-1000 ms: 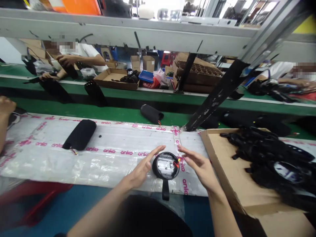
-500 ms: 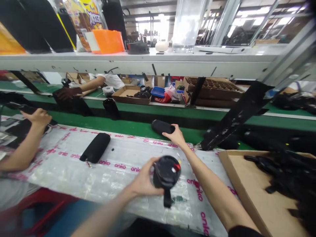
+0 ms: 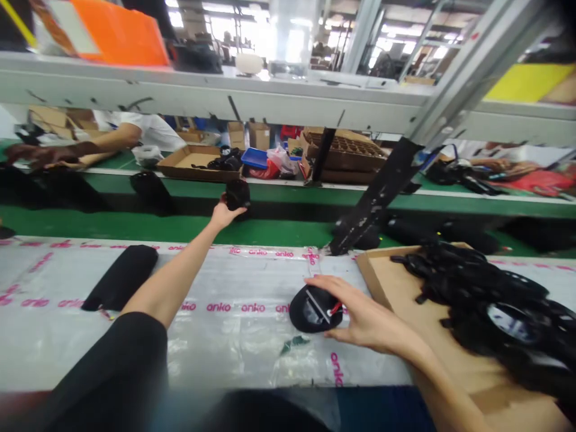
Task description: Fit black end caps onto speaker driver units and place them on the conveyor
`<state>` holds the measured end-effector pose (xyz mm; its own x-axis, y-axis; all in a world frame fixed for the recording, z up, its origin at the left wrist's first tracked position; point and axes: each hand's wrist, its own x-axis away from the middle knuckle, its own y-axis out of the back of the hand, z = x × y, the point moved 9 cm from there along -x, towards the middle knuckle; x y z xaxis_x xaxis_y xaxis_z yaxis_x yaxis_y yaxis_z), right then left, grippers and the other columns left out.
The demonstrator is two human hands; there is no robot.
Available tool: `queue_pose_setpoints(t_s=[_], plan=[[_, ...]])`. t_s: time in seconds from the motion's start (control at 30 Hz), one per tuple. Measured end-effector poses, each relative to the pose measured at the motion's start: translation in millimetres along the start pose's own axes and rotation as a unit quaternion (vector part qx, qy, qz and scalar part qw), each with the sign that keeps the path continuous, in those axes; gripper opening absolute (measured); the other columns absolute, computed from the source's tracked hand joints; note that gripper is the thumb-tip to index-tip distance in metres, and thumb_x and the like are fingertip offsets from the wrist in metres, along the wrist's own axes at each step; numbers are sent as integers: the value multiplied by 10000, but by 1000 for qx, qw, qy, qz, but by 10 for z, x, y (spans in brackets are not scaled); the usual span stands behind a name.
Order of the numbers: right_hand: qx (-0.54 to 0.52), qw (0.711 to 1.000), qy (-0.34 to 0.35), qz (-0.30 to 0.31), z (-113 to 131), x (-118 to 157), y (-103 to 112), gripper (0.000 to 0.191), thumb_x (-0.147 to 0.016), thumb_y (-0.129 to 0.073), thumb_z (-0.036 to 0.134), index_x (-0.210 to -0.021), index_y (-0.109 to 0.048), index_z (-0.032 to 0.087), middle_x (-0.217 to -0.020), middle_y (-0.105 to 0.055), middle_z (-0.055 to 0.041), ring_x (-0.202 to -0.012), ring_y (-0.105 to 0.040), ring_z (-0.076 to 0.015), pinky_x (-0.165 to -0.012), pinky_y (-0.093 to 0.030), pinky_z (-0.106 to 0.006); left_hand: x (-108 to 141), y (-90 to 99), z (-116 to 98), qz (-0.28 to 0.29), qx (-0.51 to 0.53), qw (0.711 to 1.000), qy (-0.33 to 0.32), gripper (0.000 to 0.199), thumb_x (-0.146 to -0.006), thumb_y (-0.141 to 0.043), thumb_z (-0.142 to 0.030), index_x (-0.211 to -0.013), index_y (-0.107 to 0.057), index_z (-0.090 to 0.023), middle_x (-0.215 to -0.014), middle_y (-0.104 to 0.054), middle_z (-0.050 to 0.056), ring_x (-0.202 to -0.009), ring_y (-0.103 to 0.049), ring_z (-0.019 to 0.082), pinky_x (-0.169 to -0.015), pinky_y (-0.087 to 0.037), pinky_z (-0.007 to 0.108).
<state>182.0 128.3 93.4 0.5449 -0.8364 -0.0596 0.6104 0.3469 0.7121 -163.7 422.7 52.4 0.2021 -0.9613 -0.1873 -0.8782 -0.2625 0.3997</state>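
Note:
At the far side of the green belt, my left hand is closed around a black cylindrical speaker standing on end. Closer in, over the plastic-covered table, my right hand grips a second speaker body. Its round end faces me, showing a recessed opening and red wires, while the rest of its length is hidden. Another black speaker body lies on the table to the left, short wires sticking out of its near end.
A cardboard box of black strapped parts stands at the right. A slanted black post rises beyond it. Across the front runs a shelf. More black speakers line the belt. A co-worker's arm reaches in at far left.
My left hand has moved forward and left with its speaker, from over the table to beyond the belt. My right hand has drawn the other speaker body from the belt toward me.

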Motion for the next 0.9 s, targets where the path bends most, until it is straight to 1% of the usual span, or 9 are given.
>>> queue_pose_setpoints(t_s=[0.13, 0.27, 0.33, 0.4, 0.47, 0.53, 0.63, 0.8, 0.9], plan=[[-43, 999, -7, -12, 48, 225, -216, 953, -812, -735, 69, -1649, -464, 436, -1723, -469, -26, -1584, -490, -319, -1296, -449, -495, 19, 3, 54, 18, 2, 1000, 22, 714, -723, -909, -163, -1338, -554, -92, -1345, -747, 180, -1270, -693, 270, -1172, -508, 459], [-134, 978, -44, -155, -194, 434, -347, 1164, -807, -813, 130, -1746, -185, 412, -1771, -386, -86, -1616, -435, -331, -1340, -349, -580, 397, 106, 28, 18, 0, 1000, 26, 666, -868, -785, -223, -1440, -477, -75, -1485, -635, 239, -1336, -654, 285, -1226, -467, 538], [-199, 946, -94, -238, -396, 596, -537, 1270, -804, -866, 207, -1753, -48, 415, -1783, -348, -116, -1583, -478, -332, -1321, -376, -591, 845, 43, -35, 62, 9, 998, 9, 620, -909, -760, -305, -1441, -513, -105, -1478, -643, 223, -1336, -668, 304, -1211, -493, 555], [-249, 913, -132, -296, -535, 737, -814, 1302, -798, -902, 307, -1751, -19, 403, -1782, -330, -136, -1574, -484, -343, -1314, -377, -600, 1476, -221, -152, 189, 35, 981, -25, 614, -829, -870, -375, -1368, -641, -189, -1428, -708, 152, -1325, -694, 321, -1178, -548, 524], [-269, 898, -143, -317, -568, 786, -1081, 1280, -805, -904, 412, -1753, -45, 361, -1791, -299, -154, -1627, -401, -367, -1333, -331, -615, 2327, -665, -364, 413, 68, 903, -99, 893, -806, -923, -435, -1589, -521, -288, -1699, -491, 138, -1570, -488, 371, -1314, -398, 584], [-271, 898, -127, -323, -531, 746, -1233, 1210, -858, -842, 516, -1753, -52, 316, -1815, -235, -163, -1687, -273, -372, -1352, -288, -617, 2951, -911, -484, 489, 110, 857, -118, 1041, -817, -921, -485, -1693, -376, -345, -1784, -355, 119, -1652, -354, 388, -1360, -310, 599], [-264, 897, -100, -339, -481, 626, -1224, 1047, -962, -649, 633, -1749, -67, 261, -1830, -204, -157, -1712, -201, -348, -1362, -292, -582, 3332, -1101, -580, 445, 197, 865, -121, 1033, -871, -863, -538, -1715, -316, -300, -1761, -380, 159, -1636, -373, 403, -1359, -305, 589], [-253, 886, -85, -379, -415, 529, -1087, 897, -996, -513, 653, -1726, -187, 247, -1793, -320, -145, -1692, -261, -365, -1366, -282, -590, 3464, -1126, -585, 336, 237, 898, -155, 920, -977, -674, -643, -1717, -257, -288, -1720, -368, 166, -1599, -382, 395, -1345, -289, 593], [-258, 885, -72, -382, -318, 504, -1123, 861, -986, -499, 642, -1705, -226, 255, -1787, -327, -137, -1667, -318, -377, -1350, -318, -590, 3534, -1045, -617, 263, 215, 920, -196, 873, -952, -670, -674, -1671, -352, -294, -1597, -447, 161, -1507, -446, 396, -1291, -350, 605]])
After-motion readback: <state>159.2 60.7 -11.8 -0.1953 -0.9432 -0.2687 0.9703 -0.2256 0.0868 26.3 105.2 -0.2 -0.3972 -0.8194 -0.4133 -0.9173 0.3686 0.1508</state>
